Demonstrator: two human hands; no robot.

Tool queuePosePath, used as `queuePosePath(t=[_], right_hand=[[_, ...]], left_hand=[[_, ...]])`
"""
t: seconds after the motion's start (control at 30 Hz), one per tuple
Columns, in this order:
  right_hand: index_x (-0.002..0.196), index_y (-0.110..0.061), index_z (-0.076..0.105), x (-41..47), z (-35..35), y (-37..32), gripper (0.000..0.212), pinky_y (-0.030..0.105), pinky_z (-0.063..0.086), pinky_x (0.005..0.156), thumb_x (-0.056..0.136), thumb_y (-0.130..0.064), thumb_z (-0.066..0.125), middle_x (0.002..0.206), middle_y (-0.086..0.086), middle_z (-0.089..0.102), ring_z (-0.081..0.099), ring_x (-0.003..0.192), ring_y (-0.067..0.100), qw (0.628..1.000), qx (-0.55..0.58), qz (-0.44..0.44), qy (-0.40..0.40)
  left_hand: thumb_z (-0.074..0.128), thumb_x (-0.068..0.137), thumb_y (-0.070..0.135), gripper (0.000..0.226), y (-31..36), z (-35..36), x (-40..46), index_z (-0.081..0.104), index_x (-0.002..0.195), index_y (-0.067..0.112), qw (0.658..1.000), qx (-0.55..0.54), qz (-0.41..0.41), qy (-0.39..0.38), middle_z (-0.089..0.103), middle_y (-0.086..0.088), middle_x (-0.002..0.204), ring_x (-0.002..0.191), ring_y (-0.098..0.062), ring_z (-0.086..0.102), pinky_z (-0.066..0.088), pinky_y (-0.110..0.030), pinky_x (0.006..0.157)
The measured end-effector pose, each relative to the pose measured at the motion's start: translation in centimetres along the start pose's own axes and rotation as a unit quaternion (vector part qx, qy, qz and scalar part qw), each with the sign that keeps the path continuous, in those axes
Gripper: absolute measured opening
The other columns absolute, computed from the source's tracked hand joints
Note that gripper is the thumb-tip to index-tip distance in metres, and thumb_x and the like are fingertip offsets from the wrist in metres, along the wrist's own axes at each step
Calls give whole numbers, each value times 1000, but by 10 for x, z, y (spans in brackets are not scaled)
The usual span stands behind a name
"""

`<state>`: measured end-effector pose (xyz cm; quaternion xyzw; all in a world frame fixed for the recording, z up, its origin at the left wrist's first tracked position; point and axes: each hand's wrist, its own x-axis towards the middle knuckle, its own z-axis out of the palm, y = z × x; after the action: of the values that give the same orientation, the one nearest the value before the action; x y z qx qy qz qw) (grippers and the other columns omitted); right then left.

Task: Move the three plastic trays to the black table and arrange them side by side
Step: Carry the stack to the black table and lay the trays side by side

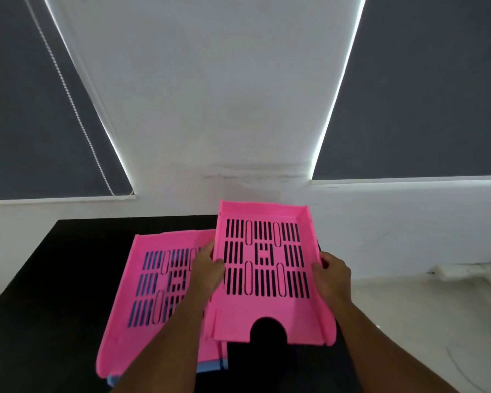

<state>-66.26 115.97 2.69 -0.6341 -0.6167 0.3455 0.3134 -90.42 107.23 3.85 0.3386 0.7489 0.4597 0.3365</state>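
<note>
Both my hands hold a pink slotted plastic tray (267,313) over the right part of the black table (54,293). My left hand (207,269) grips its left wall and my right hand (333,275) grips its right wall. To its left lies a second pink tray (125,307), partly overlapped by the held one and by my left forearm. A blue tray (210,365) sits under that second pink tray; only its front edge and blue glimpses through the slots show.
The black table stands against a white wall (238,109) with dark roller blinds (26,123) on both sides. Pale floor (423,321) lies to the right of the table, with a white object (459,270) by the wall.
</note>
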Motion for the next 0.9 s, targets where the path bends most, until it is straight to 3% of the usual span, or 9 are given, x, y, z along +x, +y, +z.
queuePosePath(t=[0.1,0.2,0.3,0.47,0.63,0.8,0.9], right_hand=[[108,-4,71,12,-17,19,27,10,44,58,93,-3,49,86,5,70,61,64,5,1000,-10,9,10],[119,-4,67,22,-22,36,34,20,49,70,92,-1,47,102,12,73,62,72,16,1000,-6,28,11],[119,-4,67,31,-18,53,34,12,45,60,92,0,46,94,6,69,59,66,6,999,-7,45,0],[114,-6,67,41,1,81,31,7,40,46,94,0,45,88,1,66,56,64,-4,997,-27,62,-31],[108,-8,67,51,17,106,27,11,45,51,96,-3,45,87,4,70,65,66,7,994,-39,81,-62],[114,-9,64,53,25,117,23,16,53,56,99,-7,47,92,5,70,67,70,12,994,-40,81,-65],[112,-6,64,57,28,116,22,35,64,66,97,-4,48,92,7,69,70,74,18,993,-49,80,-65]], left_hand=[[50,93,-9,52,-2,32,1,55,139,13,1000,10,-6,0,72,-5,103,66,-9,66,58,-23,51],[49,92,-11,48,-8,57,0,58,134,11,1000,17,-12,-1,72,-9,106,72,-9,66,55,-21,57],[52,92,-7,40,-22,74,2,63,126,11,999,7,-51,-5,73,-7,103,81,-13,71,62,-32,69],[59,90,3,36,-44,93,9,61,124,15,994,19,-109,-4,74,-3,100,81,-20,75,66,-47,72],[55,93,2,40,-56,108,14,56,130,17,988,32,-149,-1,72,-4,107,83,-17,74,59,-26,58],[53,95,3,44,-66,115,18,51,137,17,986,50,-159,-2,70,-7,114,85,-19,72,59,-28,58],[54,95,4,44,-66,115,22,50,137,18,988,49,-149,1,71,-6,115,85,-16,72,63,-31,63]])
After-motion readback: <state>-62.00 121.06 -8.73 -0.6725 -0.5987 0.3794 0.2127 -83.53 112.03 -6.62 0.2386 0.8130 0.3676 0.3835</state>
